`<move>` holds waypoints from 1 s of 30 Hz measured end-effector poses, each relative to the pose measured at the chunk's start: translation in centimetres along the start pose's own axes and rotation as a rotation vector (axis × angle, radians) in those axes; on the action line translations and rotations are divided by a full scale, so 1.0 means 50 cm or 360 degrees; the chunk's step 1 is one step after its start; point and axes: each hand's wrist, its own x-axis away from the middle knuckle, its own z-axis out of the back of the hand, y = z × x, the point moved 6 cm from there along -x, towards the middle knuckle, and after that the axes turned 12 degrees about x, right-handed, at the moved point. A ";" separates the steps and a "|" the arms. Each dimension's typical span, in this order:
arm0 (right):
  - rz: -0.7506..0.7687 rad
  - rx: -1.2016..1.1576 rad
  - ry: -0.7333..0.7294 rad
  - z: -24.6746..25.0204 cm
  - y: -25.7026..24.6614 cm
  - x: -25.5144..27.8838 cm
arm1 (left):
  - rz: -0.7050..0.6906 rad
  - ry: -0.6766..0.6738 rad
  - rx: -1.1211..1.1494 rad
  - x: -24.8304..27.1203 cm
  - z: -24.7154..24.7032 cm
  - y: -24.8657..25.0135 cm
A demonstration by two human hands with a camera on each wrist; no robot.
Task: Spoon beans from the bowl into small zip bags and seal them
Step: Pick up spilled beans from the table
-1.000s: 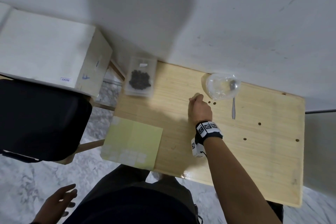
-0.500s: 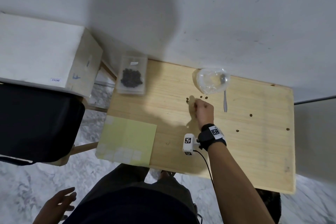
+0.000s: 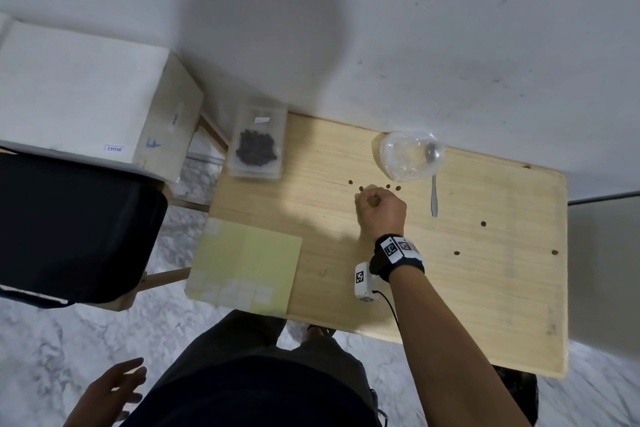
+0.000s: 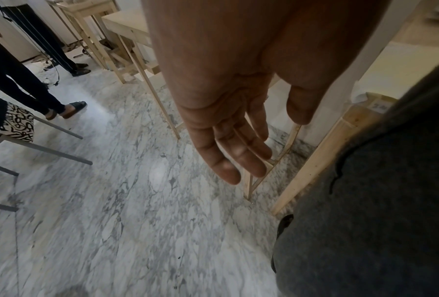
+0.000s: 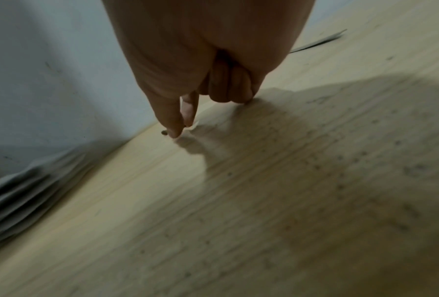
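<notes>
The right hand is down on the wooden table, a little above the middle of the head view, its outer fingers curled under. In the right wrist view, the thumb and forefinger are drawn together with their tips on the wood just beside one loose bean; whether anything is caught between them I cannot tell, as that view is blurred. A few stray beans lie on the table just above the knuckles, and three more are scattered well to the right.

The clear bowl sits at the table's far edge, upper right of centre, and looks nearly empty. A metal spoon rests with its head in the bowl and its handle running down onto the table towards the lower right. At the upper left corner of the table lies a clear zip bag with a dark heap of beans inside, flat on the wood and hanging partly over the edge. A pale green sheet covers the near left corner.

The left hand hangs at the person's side over the marble floor, at the lower left of the head view, fingers straight, loosely apart, holding nothing.
</notes>
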 end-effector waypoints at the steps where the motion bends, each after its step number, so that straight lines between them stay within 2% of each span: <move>1: 0.0008 0.0013 0.0019 0.003 -0.003 0.002 | 0.0002 -0.0004 0.0001 0.002 -0.003 0.000; 4: 0.0066 0.0024 0.0084 0.008 -0.019 0.000 | 0.0002 -0.0020 -0.0004 0.005 -0.009 0.003; 10: 0.0191 0.0058 0.0070 -0.006 -0.031 -0.017 | 0.0022 -0.0010 -0.0005 -0.002 0.002 0.009; 17: 0.0090 -0.0117 0.0036 0.004 -0.037 -0.011 | 0.0019 0.0000 0.0026 -0.010 -0.002 0.008; 22: -0.0140 -0.0430 -0.0074 -0.010 -0.026 -0.020 | 0.0034 0.0002 0.0047 -0.015 -0.010 0.015; 26: -0.0110 -0.0532 -0.0092 -0.026 -0.027 -0.027 | 0.0032 0.0000 0.0021 -0.018 -0.006 0.022; 30: 0.0025 -0.0321 -0.0046 -0.019 -0.046 -0.025 | 0.0027 -0.0037 0.0001 -0.025 -0.001 0.023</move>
